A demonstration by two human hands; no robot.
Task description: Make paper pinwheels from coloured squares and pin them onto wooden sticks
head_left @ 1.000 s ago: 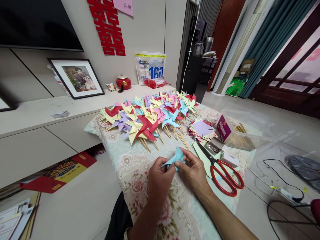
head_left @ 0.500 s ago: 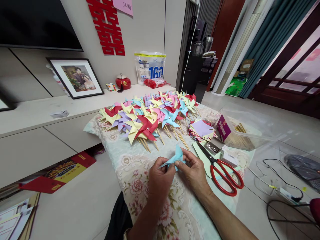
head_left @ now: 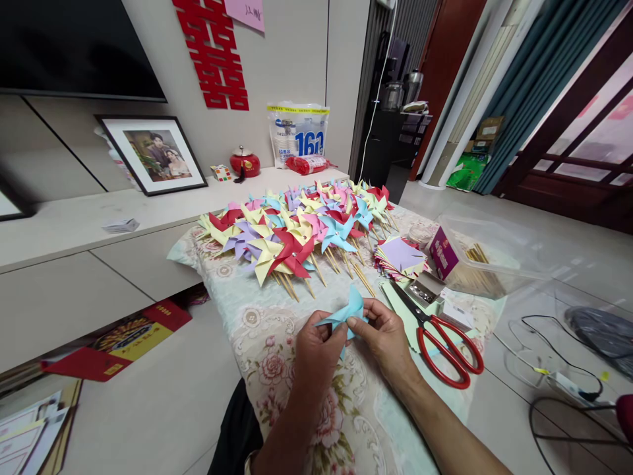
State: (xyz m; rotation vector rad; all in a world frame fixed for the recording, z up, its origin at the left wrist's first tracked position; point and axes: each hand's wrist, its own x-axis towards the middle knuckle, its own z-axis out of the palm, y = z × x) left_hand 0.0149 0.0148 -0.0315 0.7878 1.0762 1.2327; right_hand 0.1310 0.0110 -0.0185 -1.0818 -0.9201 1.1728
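A light blue paper pinwheel [head_left: 353, 306] is held above the near part of the table, its blades folded in toward the middle. My left hand [head_left: 320, 346] pinches it from the left, and my right hand [head_left: 383, 336] grips its right side with the thumb pressed on the paper near the centre. Fingertips cover the pinwheel's centre. Red-handled scissors [head_left: 438, 336] lie just right of my right hand, on pale green paper [head_left: 395, 305]. Behind them is an open small box of metal fasteners [head_left: 424, 290]. Finished pinwheels [head_left: 297, 241] on sticks lie in rows farther back.
A stack of coloured paper squares [head_left: 401, 256] sits at the table's right, beside a clear plastic bin [head_left: 494, 264] holding sticks. Loose sticks [head_left: 363, 280] lie before the pinwheels. A low cabinet [head_left: 64, 221] runs along the wall, bearing a framed photo [head_left: 153, 155]. Cables [head_left: 558, 336] trail across the floor.
The hands stay nearly in place, still holding the blue paper. A lower blade tip now shows beneath the fingers. The whole view has shifted very slightly.
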